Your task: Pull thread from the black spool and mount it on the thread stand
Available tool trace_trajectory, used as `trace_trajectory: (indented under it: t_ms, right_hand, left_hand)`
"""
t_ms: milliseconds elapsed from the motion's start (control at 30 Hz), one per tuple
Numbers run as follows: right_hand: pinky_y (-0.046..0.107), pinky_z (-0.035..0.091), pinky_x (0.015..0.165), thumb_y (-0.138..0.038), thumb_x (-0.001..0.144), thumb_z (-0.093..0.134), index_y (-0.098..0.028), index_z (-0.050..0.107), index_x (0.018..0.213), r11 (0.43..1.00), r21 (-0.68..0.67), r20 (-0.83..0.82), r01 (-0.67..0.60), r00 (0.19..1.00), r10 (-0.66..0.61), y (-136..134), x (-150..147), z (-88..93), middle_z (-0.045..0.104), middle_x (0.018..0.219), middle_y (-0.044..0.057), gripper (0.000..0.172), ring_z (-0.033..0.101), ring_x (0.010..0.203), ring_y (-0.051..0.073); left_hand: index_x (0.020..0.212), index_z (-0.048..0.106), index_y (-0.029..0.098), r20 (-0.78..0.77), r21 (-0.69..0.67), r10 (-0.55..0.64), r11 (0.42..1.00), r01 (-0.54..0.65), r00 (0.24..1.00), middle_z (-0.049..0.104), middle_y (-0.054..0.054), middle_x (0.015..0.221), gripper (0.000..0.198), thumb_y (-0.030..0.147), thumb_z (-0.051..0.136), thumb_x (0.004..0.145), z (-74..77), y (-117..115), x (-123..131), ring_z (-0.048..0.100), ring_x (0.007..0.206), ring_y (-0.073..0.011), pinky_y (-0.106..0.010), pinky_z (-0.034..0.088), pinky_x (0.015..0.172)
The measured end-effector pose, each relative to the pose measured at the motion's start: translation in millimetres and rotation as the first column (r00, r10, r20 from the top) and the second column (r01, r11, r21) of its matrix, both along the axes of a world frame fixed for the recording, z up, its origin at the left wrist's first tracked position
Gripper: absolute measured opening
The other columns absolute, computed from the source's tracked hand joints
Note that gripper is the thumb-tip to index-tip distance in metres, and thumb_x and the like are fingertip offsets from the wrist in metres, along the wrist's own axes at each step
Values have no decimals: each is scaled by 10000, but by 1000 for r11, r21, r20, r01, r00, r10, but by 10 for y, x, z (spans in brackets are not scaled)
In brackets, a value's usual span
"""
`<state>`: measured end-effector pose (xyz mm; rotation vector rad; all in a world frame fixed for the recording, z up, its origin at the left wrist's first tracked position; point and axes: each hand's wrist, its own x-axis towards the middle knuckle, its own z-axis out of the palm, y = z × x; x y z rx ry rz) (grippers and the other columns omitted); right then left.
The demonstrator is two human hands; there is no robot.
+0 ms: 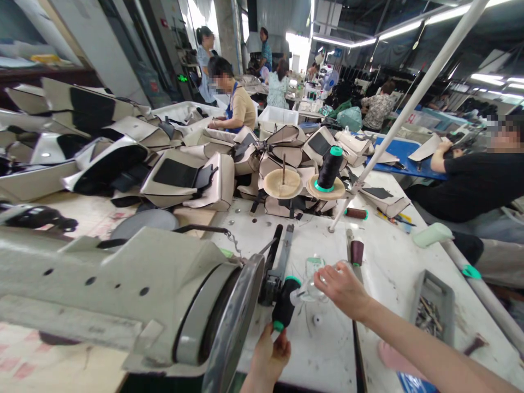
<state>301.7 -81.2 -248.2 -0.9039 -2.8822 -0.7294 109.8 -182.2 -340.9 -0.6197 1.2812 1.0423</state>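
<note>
From the head view, your left hand [268, 352] grips the green lower end of a black thread cone [285, 303], its fingers closed around it. The cone leans over the white table [327, 349], near the sewing machine's handwheel [235, 322]. Your right hand [343, 288] is closed on a clear bottle [314, 293], its narrow tip pointing at the cone; whether they touch, you cannot tell.
</note>
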Motion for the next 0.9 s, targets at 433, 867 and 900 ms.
trace_trajectory:
  t_ms: [433,867,900]
  right_hand:
    - [348,289,733,-49,819,469,-149,509,968,993,5,1,122,993,-122,169,85,-208,547,809,41,184,464,757,178]
    - [359,281,717,-43,799,487,-141,523,943,990,7,12,139,990,-139,263,146,-200,551,793,53,178,463,750,187]
    - [363,281,724,-38,796,486,-139,523,947,989,4,9,147,989,-147,259,159,-181,552,797,54,186,465,759,189]
  left_hand:
    - [778,457,193,17,-78,-14,997,15,1000,513,5,628,80,238,512,815,20,28,2,439,418,-73,-228,413,506]
    - [761,439,198,31,-72,7,997,-5,1000,500,8,624,90,224,503,817,-18,6,-10,432,417,-70,-229,413,516]
    - [755,433,198,34,-71,9,997,-7,999,498,8,627,96,215,507,815,-17,4,-9,433,419,-69,-229,414,518]
